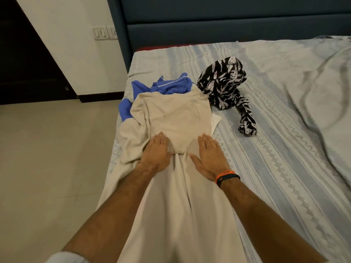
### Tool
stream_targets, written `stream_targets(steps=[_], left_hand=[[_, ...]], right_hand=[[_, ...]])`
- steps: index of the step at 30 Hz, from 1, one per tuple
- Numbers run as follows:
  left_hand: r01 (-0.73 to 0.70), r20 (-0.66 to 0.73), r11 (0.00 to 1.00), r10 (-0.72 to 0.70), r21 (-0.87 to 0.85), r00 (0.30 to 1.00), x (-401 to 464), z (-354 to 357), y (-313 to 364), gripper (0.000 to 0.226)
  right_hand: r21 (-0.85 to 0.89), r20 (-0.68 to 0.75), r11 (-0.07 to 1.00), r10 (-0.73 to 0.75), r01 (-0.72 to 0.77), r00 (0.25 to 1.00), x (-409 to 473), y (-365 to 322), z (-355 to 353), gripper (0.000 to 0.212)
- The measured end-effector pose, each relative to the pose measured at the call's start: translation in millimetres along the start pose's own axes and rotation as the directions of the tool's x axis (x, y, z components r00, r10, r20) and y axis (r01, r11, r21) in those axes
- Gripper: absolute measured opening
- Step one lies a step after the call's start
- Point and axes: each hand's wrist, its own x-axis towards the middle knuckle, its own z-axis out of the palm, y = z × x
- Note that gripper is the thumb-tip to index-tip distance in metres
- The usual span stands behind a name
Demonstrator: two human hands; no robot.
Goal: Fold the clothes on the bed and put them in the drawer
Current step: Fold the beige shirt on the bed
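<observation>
Bed, left edge: beige garment lies spread, unfolded. Left hand and right hand press flat on it, fingers straight. Blue garment and patterned garment beyond remain crumpled. No drawer visible; folding barely begun.

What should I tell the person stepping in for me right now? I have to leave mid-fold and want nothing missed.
Left hand and right hand: both flat, pressing the beige garment, gripping nothing.
The beige garment is spread lengthwise near the bed's left edge, partly smoothed, not yet folded.
The blue garment lies crumpled under its far end; the black-and-white patterned garment is bunched to the right.
Done: nothing folded.
Left: fold all three and put them away; no drawer in view.
</observation>
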Motion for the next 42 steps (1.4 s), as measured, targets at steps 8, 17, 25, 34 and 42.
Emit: stream_targets(steps=[8,17,25,34,42], left_hand=[[0.116,0.049,0.991,-0.112,-0.07,0.992,-144.0,-21.9,19.1,0.06],[0.301,-0.15,0.877,-0.377,-0.374,0.914,-306.1,-13.5,-6.6,0.052],[0.583,0.073,0.558,-0.682,-0.591,0.728,-393.4,25.3,-51.0,0.071],[0.512,0.304,0.139,-0.663,-0.848,0.684,-418.3,50.9,-62.2,0.055],[0.399,0.417,-0.154,-0.523,-0.904,0.744,-417.4,30.7,-69.8,0.04]], right_hand=[[0.157,0.013,0.987,-0.047,0.044,0.999,-122.6,-72.8,-25.1,0.06],[0.314,0.025,0.934,-0.186,0.169,0.982,-237.1,-150.4,1.2,0.044],[0.463,-0.015,0.867,-0.201,0.185,0.979,-290.9,-211.3,29.7,0.041],[0.564,0.029,0.824,-0.097,0.064,0.995,-313.6,-240.3,58.2,0.04],[0.601,0.09,0.799,-0.054,-0.01,0.994,-311.3,-241.0,56.0,0.038]])
